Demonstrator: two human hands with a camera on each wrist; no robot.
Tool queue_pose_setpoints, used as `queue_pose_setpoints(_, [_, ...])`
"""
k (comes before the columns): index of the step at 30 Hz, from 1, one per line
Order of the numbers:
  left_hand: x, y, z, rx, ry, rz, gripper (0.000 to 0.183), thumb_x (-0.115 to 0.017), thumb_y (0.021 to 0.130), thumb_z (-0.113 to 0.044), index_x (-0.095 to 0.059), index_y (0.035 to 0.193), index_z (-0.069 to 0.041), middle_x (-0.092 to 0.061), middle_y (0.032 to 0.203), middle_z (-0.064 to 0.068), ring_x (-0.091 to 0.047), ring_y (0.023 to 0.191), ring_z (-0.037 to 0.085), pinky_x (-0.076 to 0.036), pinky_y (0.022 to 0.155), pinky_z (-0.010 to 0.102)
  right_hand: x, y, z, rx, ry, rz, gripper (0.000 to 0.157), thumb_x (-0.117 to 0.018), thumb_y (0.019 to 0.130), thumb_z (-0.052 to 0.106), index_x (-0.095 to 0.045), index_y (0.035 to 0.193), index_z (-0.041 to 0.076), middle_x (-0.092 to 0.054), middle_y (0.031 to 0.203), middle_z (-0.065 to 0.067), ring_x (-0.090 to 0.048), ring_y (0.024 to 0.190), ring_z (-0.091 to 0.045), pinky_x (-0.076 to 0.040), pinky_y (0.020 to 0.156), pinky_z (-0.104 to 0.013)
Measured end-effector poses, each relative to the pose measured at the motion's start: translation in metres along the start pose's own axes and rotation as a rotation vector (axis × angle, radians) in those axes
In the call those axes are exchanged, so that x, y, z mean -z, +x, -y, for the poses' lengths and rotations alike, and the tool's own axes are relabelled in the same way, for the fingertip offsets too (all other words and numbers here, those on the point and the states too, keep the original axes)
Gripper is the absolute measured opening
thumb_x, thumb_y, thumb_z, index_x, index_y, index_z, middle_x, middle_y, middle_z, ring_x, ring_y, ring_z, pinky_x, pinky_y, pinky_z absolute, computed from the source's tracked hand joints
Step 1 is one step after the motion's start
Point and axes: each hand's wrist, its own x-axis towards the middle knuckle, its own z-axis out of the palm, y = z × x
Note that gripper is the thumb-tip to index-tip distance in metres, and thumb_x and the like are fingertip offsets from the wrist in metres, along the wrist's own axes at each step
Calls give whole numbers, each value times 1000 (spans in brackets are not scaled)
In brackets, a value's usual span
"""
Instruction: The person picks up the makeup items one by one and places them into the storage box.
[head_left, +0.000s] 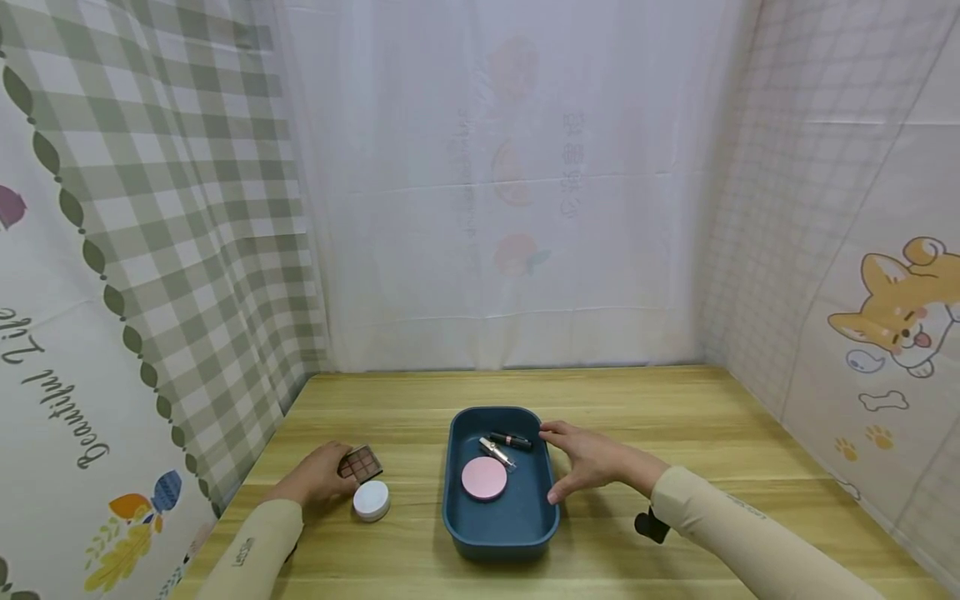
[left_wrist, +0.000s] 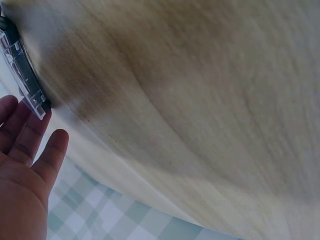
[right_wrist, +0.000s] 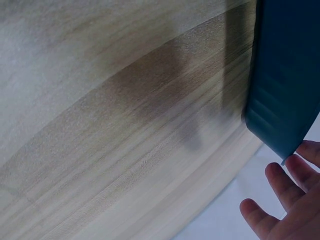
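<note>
My left hand (head_left: 326,475) is at the left of the table, holding a small eyeshadow palette (head_left: 361,464) by its left side between thumb and fingers. In the left wrist view, the fingertips meet one end of the palette (left_wrist: 24,70); the thumb is hidden there. Just below the palette sits a round white jar (head_left: 371,501). My right hand (head_left: 596,458) rests its spread thumb and fingers against the right rim of a dark blue bin (head_left: 502,529). Inside the bin lie a round pink compact (head_left: 484,478), a clear-and-gold tube (head_left: 497,452) and a black tube (head_left: 511,440).
A wooden table (head_left: 405,400) carries everything. A white curtain (head_left: 480,208) hangs behind its far edge, with a green checked cloth (head_left: 187,167) on the left and a dog-print cloth (head_left: 847,400) on the right.
</note>
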Motion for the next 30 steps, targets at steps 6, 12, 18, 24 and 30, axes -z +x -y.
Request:
queue_pose_setpoints(6, [1,0,3,11,2,-16,69,-81,74,-21,-55,126,16,-57,123,31,-52,117,48,-42,101,58,0,0,1,-13,-8,1,105,-82,74,56,-38,150,-2,-32,155,-19,-41,135,-42,-38,105,-61])
queue_pose_setpoints(12, [6,2,6,23,23,-48,69,-76,74,-23,-54,128,15,-57,123,30,-52,117,48,-42,100,58,-1,0,0,-18,-5,0,104,-82,74,56,-39,150,-1,-32,156,-18,-41,136,-41,-38,105,-61])
queue_pose_setpoints(18, [15,4,1,3,42,-82,65,-75,76,-23,-57,125,14,-60,115,24,-56,110,43,-45,96,56,0,-1,1,-23,-1,5,104,-82,75,55,-37,150,-2,-31,156,-19,-40,136,-42,-38,105,-61])
queue_pose_setpoints(24, [21,7,-6,-30,67,-118,59,-75,78,-25,-61,124,9,-61,113,20,-58,105,38,-48,91,53,1,-1,1,-12,-5,4,103,-82,75,53,-38,149,-4,-32,155,-21,-40,135,-43,-38,105,-62])
queue_pose_setpoints(30, [29,14,-22,-78,110,-145,54,-74,80,-24,-63,122,8,-61,113,19,-59,105,37,-48,91,53,1,-1,2,-3,-12,1,103,-82,75,53,-37,149,-5,-32,155,-22,-41,135,-43,-38,104,-62])
